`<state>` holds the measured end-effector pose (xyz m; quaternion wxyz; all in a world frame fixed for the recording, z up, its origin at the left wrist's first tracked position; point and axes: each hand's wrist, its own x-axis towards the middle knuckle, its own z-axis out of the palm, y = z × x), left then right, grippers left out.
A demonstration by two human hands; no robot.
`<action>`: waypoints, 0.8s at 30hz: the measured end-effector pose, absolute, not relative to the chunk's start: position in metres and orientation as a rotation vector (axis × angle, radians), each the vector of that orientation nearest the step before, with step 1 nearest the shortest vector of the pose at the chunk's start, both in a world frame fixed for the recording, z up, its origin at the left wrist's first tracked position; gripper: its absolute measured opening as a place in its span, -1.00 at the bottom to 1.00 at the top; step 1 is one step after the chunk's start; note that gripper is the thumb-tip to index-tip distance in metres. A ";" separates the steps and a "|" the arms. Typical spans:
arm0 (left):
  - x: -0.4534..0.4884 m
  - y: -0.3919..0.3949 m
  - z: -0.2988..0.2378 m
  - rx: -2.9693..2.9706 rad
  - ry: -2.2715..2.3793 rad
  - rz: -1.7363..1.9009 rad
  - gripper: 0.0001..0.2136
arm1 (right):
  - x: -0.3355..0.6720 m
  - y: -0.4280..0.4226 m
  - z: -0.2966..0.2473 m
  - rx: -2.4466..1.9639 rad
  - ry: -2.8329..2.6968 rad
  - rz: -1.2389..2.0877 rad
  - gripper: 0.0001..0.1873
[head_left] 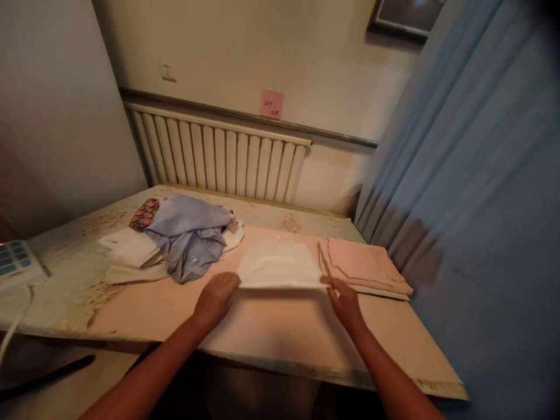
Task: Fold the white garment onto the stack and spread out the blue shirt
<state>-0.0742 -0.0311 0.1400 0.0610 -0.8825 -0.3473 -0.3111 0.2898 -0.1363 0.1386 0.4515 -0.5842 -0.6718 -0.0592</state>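
A white folded cloth (280, 265) is stretched between my two hands, its near edge lifted a little above the pink sheet (271, 326) on the table. My left hand (217, 296) is closed on the cloth's near left corner. At the near right corner, my right hand (345, 300) pinches the same edge between thumb and fingers. Just past my right hand lies a stack of folded pink cloth (365, 265), with a thin, long object (324, 259) along its left side; its kind is unclear.
A heap of crumpled clothes, topped by a blue striped garment (188, 227), lies on the left. A white device with blue panels (17, 262) sits at the far left, its cord hanging down. A radiator (223, 154) stands behind the table, and a blue curtain (459, 204) hangs along the right.
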 end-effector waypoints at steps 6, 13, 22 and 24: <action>-0.086 -0.081 0.044 -2.772 -1.062 -0.476 -0.90 | 0.281 -0.185 0.016 -1.593 -1.796 -0.165 -0.74; -0.088 -0.090 0.041 -2.765 -1.097 -0.410 -0.95 | 0.278 -0.197 0.015 -1.540 -1.815 -0.256 -0.77; -0.086 -0.113 0.059 -2.723 -1.193 -0.560 -0.74 | 0.272 -0.206 0.015 -1.641 -1.791 -0.278 -0.63; -0.070 -0.112 0.058 -2.669 -1.201 -0.646 -0.63 | 0.264 -0.195 0.023 -1.647 -1.742 -0.288 -0.56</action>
